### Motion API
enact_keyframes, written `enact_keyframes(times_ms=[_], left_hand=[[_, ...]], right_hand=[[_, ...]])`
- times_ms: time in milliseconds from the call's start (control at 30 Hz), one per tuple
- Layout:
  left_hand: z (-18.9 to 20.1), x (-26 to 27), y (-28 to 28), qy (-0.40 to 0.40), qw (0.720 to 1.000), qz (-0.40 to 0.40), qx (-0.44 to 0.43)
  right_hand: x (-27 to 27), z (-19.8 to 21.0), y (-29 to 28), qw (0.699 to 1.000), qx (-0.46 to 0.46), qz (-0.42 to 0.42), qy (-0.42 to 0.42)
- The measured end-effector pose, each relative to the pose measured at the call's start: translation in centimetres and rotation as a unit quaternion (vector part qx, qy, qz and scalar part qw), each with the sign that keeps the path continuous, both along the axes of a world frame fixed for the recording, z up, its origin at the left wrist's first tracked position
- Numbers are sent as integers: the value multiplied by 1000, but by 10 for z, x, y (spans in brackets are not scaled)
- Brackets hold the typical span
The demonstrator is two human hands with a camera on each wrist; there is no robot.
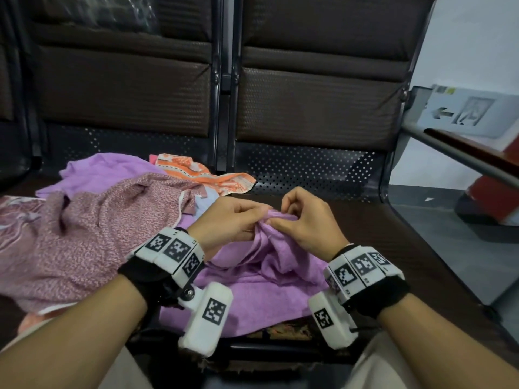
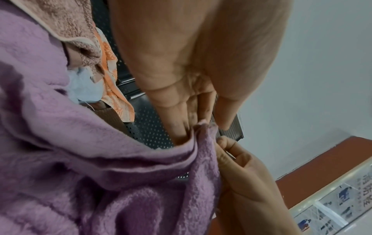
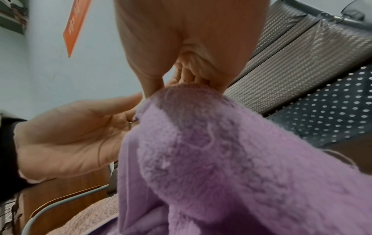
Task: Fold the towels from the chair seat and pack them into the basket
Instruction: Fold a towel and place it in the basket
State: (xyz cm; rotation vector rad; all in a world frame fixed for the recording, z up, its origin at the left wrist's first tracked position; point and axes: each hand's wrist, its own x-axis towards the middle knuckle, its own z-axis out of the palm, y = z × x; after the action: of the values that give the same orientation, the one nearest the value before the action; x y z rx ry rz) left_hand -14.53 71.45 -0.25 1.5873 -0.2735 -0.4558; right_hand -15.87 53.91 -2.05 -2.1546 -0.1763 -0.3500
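A purple towel lies crumpled on the dark chair seat in front of me. Its top edge is bunched up and lifted. My left hand pinches that bunch between thumb and fingers, and my right hand pinches it right beside, the two almost touching. In the left wrist view the left hand nips the purple towel at its tip. In the right wrist view the right hand holds the purple towel from above. No basket is in view.
To the left lies a heap of towels: a pink speckled one, a second purple one, an orange patterned one and a pale blue one. Padded backrests rise behind. A metal armrest bounds the right side.
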Motion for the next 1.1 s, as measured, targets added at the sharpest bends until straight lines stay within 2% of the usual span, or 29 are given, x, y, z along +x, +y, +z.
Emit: enact_keyframes(times_ms=[167, 300, 400, 467, 533, 633, 733, 833, 933, 1000, 1100], left_hand=[[-3, -2, 1, -55, 997, 10, 45], [-3, -1, 3, -135, 987, 37, 77], [-2, 3, 10, -158, 978, 111, 75], [-1, 6, 18, -147, 973, 168, 54], [2, 8, 23, -136, 969, 202, 40], [3, 4, 22, -145, 963, 221, 61], [5, 1, 20, -153, 956, 234, 86], [8, -2, 21, -180, 951, 230, 96], [10, -6, 22, -215, 943, 220, 129], [15, -13, 24, -234, 949, 173, 125], [28, -26, 31, -260, 954, 67, 132]], right_hand=[[-5, 2, 2, 1000, -23, 14, 8], [-12, 9, 3, 998, -41, 39, 20], [-17, 14, 0, 983, -159, 72, 55], [-20, 15, -5, 952, -275, 93, 95], [-23, 17, -9, 929, -344, 85, 108], [-27, 20, -10, 935, -345, 56, 62], [-32, 24, -2, 956, -287, 47, 50], [-40, 28, 7, 973, -225, 43, 26], [-43, 34, 10, 959, -280, 30, -17], [-46, 36, 11, 945, -325, 17, -29], [-51, 37, 10, 940, -342, 8, -15]])
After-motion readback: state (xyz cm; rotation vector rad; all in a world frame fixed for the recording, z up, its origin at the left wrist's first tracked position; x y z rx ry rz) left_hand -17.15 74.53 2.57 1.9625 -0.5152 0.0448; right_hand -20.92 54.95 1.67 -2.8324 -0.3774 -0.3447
